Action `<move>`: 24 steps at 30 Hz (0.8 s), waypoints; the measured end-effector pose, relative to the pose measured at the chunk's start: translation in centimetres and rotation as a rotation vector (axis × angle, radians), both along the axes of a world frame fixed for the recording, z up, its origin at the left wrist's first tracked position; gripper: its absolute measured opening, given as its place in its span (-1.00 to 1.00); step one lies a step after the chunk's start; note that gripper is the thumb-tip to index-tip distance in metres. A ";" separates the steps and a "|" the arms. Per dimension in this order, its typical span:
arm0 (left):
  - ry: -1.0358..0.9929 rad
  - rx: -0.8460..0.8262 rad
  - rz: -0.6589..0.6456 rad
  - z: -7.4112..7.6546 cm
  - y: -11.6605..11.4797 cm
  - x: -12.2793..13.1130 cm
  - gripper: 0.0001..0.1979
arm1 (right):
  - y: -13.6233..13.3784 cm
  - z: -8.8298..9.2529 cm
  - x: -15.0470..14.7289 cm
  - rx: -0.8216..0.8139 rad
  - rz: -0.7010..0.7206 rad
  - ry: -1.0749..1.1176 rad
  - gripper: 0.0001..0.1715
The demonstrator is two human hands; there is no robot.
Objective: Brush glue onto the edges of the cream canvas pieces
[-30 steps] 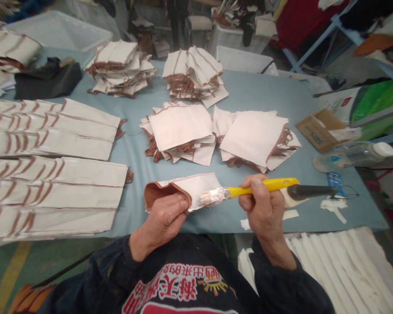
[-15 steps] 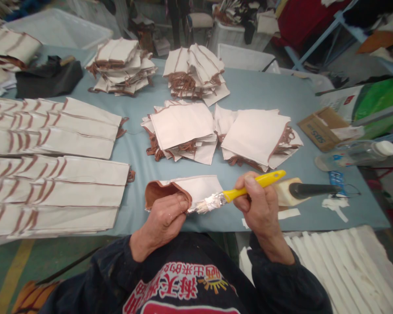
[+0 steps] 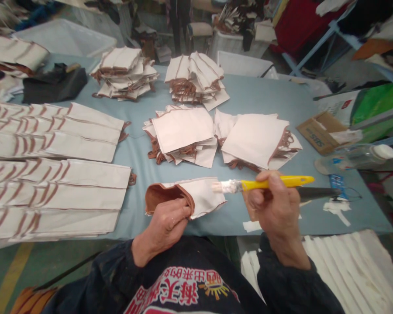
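My left hand (image 3: 166, 224) pinches the brown-lined edge of a white fabric pouch (image 3: 203, 196), whose mouth gapes open toward the left. The pouch lies on the blue-grey tabletop near its front edge. In my right hand (image 3: 278, 209) is a paintbrush (image 3: 275, 182) with a yellow handle, gripped between thumb and fingers. Its bristles, coated in something white, point left over the right part of the pouch; whether they touch it I cannot tell. Behind my right hand a dark handle (image 3: 321, 192) shows, the rest of that object mostly covered.
Stacks of white pouches with brown trim (image 3: 185, 128) stand beyond the pouch, with overlapping rows (image 3: 85, 183) on the left. A cardboard box (image 3: 317, 133) and a clear bottle (image 3: 353, 158) are at right. White rolled material (image 3: 343, 266) lies below the table edge.
My right hand has moved right with the paintbrush, drawing the bristles away from the pouch's brown edge. The brush is now nearly level. My left hand keeps hold of the pouch.
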State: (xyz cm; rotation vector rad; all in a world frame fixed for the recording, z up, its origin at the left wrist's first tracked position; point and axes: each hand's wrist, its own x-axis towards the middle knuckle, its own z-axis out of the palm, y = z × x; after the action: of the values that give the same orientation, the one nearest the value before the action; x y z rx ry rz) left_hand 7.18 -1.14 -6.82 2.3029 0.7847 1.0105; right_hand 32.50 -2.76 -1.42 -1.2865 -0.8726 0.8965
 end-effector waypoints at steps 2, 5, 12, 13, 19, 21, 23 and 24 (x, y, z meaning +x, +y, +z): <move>-0.011 -0.051 -0.032 0.3 0.0 0.1 -0.69 | 0.9 -0.8 -0.6 0.103 -0.016 -0.155 -0.63; -0.034 -0.117 -0.079 0.9 0.0 0.3 -0.66 | 2.7 -2.9 -1.8 0.180 0.044 -0.398 -0.67; -0.215 -0.317 -0.175 1.1 -0.6 1.7 -0.67 | 3.9 -6.6 -4.5 0.080 0.135 -0.553 -0.64; -0.224 -0.354 -0.178 1.0 -0.7 1.7 -0.67 | 3.6 -6.7 -4.5 0.081 0.095 -0.567 -0.65; -0.174 -0.597 -0.022 1.1 0.0 -0.8 -0.48 | 2.6 -6.0 -3.6 0.143 -0.010 -0.639 -0.69; -0.116 -0.595 -0.016 1.8 0.5 -1.0 -0.59 | 2.3 -5.8 -3.8 0.173 0.000 -0.660 -0.70; -0.025 -0.534 0.020 2.6 1.0 -0.3 -0.72 | 2.1 -5.6 -4.3 0.204 0.012 -0.675 -0.70; 0.024 -0.515 0.027 3.0 1.1 0.3 -0.81 | 2.1 -5.5 -4.6 0.217 0.017 -0.681 -0.70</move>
State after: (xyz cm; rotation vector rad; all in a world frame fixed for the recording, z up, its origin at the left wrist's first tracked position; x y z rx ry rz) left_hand 7.50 0.00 -3.80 1.8665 0.9591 0.6896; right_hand 27.90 -0.65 -6.92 -1.4075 -1.4666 0.3464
